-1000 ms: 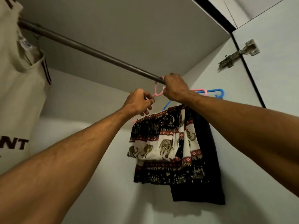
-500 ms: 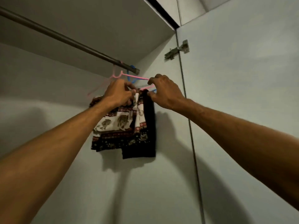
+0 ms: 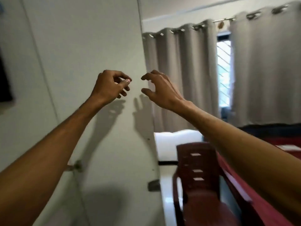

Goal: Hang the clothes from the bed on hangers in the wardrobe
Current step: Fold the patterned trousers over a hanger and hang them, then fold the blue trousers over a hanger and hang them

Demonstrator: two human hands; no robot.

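Both my hands are raised in front of the white wardrobe door (image 3: 91, 46) and hold nothing. My left hand (image 3: 110, 86) has its fingers loosely curled. My right hand (image 3: 160, 88) hangs beside it with fingers relaxed and spread. The bed (image 3: 283, 144) with a red cover shows at the right edge. No hanger, rail or garment is in view; a dark strip of the wardrobe's inside (image 3: 4, 79) shows at the far left.
A dark red plastic chair (image 3: 200, 176) stands between the open wardrobe door and the bed. A white pillow (image 3: 175, 144) lies at the head of the bed. Grey curtains (image 3: 187, 70) cover the window (image 3: 224, 74) behind.
Both hands have let go of the pink hanger with the elephant-print garment. My view has swung right, away from the rail and toward the door, chair and bed.
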